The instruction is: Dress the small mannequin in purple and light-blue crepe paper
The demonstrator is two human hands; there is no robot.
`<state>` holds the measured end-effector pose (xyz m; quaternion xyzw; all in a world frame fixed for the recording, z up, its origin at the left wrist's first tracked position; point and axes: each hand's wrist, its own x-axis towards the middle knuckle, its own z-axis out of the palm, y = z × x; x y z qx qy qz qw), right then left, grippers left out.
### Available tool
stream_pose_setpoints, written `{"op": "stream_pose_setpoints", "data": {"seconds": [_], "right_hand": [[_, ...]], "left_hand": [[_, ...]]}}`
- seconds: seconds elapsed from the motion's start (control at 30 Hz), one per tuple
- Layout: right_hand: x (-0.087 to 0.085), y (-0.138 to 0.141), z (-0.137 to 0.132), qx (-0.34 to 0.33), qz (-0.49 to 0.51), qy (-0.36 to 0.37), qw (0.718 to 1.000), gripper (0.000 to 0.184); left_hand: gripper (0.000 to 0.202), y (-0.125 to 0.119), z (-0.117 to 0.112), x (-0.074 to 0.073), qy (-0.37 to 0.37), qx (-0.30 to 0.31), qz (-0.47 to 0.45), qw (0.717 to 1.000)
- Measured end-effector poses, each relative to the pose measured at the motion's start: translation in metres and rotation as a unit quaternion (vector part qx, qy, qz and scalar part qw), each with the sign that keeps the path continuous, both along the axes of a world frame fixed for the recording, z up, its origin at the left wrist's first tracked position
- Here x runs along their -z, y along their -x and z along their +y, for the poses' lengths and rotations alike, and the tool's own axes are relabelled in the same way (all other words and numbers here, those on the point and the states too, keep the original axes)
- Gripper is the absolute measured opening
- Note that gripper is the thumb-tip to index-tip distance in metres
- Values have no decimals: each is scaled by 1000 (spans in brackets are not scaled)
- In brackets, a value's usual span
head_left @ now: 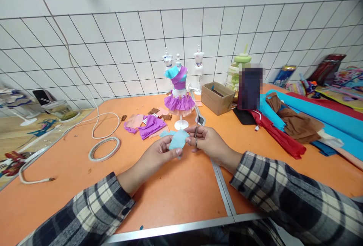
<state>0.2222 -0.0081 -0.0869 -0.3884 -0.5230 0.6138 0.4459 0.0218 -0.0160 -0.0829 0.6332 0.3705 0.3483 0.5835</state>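
My left hand (159,154) pinches a small light-blue scrap of fabric (178,139) above the orange table (70,170). My right hand (208,142) is closed round small scissors (197,123), whose blades point up and away right beside the scrap. Just behind the hands stands a white mini mannequin (179,91) wearing a blue and purple top and a purple ruffled skirt. Purple and pink fabric scraps (147,124) lie to its left.
A tape roll (104,149) and a white cable (98,123) lie at left. Behind are two bare mini mannequins (198,62), a small cardboard box (217,96), a green-lidded bottle (236,72) and a blurred phone. Blue, red and brown cloth (297,125) is piled at right.
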Motion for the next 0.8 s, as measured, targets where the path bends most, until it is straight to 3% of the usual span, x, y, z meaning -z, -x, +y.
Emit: {"op": "stream_pose_setpoints", "data": {"seconds": [0.13,0.27,0.37,0.47,0.53,0.8], "right_hand": [[0,-4,3,34,-6,-10,999,42],[-3,-6,4,25,-57,2,998,46],[-7,-9,1,-78,-108,14,991,54],[-11,-12,-5,-248,-168,27,954,60],[-13,-13,-8,-310,-195,24,930,60],[-14,-12,-9,-334,-207,-4,920,60]], "left_hand": [[32,4,2,1,21,-19,16,999],[28,8,4,-4,31,-63,-33,997],[26,10,5,-11,29,-87,-75,993],[26,11,4,-16,27,-85,-84,992],[28,11,3,-16,23,-78,-71,994],[36,8,-2,-10,21,-42,-19,999]]}}
